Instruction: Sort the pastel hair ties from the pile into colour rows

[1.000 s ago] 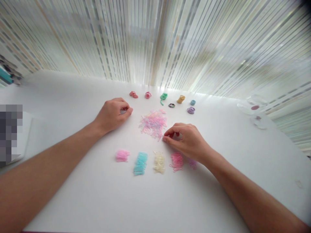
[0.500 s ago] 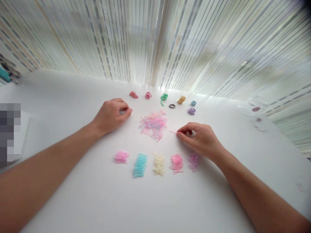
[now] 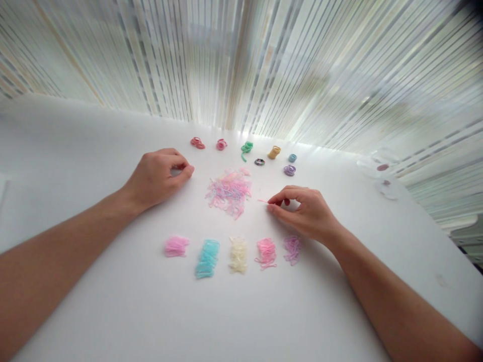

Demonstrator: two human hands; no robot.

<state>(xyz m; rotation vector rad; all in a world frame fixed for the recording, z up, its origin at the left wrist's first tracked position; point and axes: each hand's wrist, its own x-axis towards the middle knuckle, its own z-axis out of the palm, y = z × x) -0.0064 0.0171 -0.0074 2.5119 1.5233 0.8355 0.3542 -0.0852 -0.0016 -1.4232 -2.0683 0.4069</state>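
Observation:
A loose heap of pastel rubber bands (image 3: 229, 193), mostly pink and lilac, lies between my hands on the white table. To the heap's right, my right hand (image 3: 302, 210) pinches a thin pink rubber band (image 3: 262, 200) between thumb and forefinger. My left hand (image 3: 160, 175) rests left of the heap, thumb and fingertips pressed together; anything inside is hidden. Nearer me run sorted piles of bands: pink (image 3: 176, 246), turquoise (image 3: 207, 259), cream (image 3: 238, 255), brighter pink (image 3: 266, 252) and lilac (image 3: 292, 250). The lilac pile lies just below my right hand.
Behind the heap sit small coils: red (image 3: 197, 143), pink (image 3: 221, 145), green (image 3: 246, 148), yellow (image 3: 274, 152), blue (image 3: 292, 158) and purple (image 3: 290, 170). A dark multicoloured ring (image 3: 259, 162) lies among them. Clear round items (image 3: 385, 188) stand far right, before a striped string curtain (image 3: 241, 60).
The whole view has swung slightly right, so everything sits further left in the picture. Both hands keep nearly the same pose, and the pink band is still pinched in my right hand.

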